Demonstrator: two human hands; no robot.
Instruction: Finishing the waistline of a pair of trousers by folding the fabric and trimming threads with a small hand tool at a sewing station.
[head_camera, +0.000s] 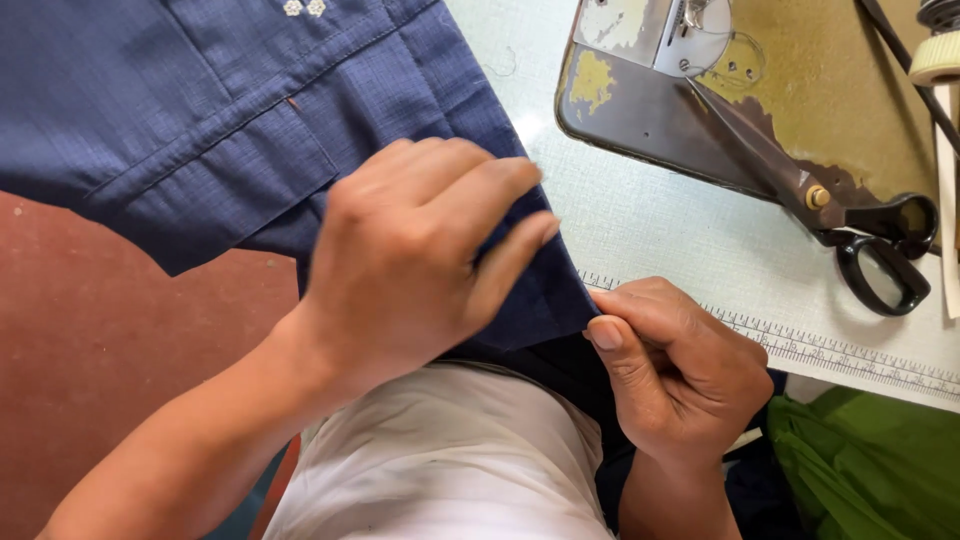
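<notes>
My left hand (400, 260) lay flat over the blue cloth (200, 110), fingers spread and bent down across its folded edge, pressing it rather than pinching it; whether anything was caught under the palm I could not tell. My right hand (680, 370) sat at about four o'clock from the left one, its grip narrow and closed, thumb and forefinger pinching the lower corner of the same cloth where the fold came to a point. The cloth itself ran from that corner up toward eleven o'clock, covering the near left part of the pale bench (650, 220) and hanging off over the red floor (90, 350). A stitched seam and two small white flower shapes (304, 8) showed near its top edge. At two o'clock from my hands, well apart from them, a pair of black-handled scissors (850, 220) lay with the blades resting on the worn base of the sewing machine (640, 110). A ruler strip (850, 355) printed along the bench edge ran just beside my right knuckles. Green fabric (870, 460) lay bunched at five o'clock, below the bench edge.
</notes>
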